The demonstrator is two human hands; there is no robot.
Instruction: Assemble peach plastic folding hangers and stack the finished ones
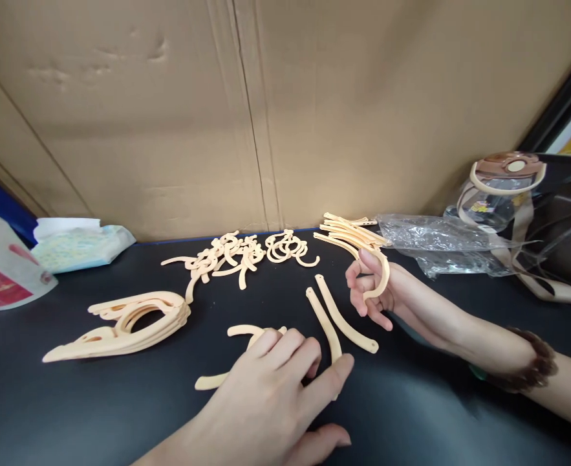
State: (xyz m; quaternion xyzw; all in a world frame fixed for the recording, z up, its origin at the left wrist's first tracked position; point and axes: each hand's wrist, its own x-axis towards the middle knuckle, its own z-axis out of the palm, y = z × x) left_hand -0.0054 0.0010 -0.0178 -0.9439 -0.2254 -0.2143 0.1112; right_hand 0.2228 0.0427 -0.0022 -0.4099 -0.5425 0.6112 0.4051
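On a black tabletop [411, 401] lie beige plastic parts. My left hand [275, 395] rests low in the middle, fingers stretched flat over a curved beige strip [239, 333], its fingertips touching a straight strip [324, 323]. A second strip [346, 317] lies just right of that one. My right hand [370, 291] reaches in from the right with its fingers curled round a curved beige strip [381, 281]; a dark bead bracelet [532, 359] sits on that wrist.
A stack of flat beige hanger-shaped pieces [125, 323] lies at the left. Small hooks [239, 255] and a bundle of strips [348, 233] sit near the cardboard wall [266, 110]. A clear plastic bag [435, 239], a bottle [501, 188], a tissue pack [79, 246] and a pouch [1, 272] stand around.
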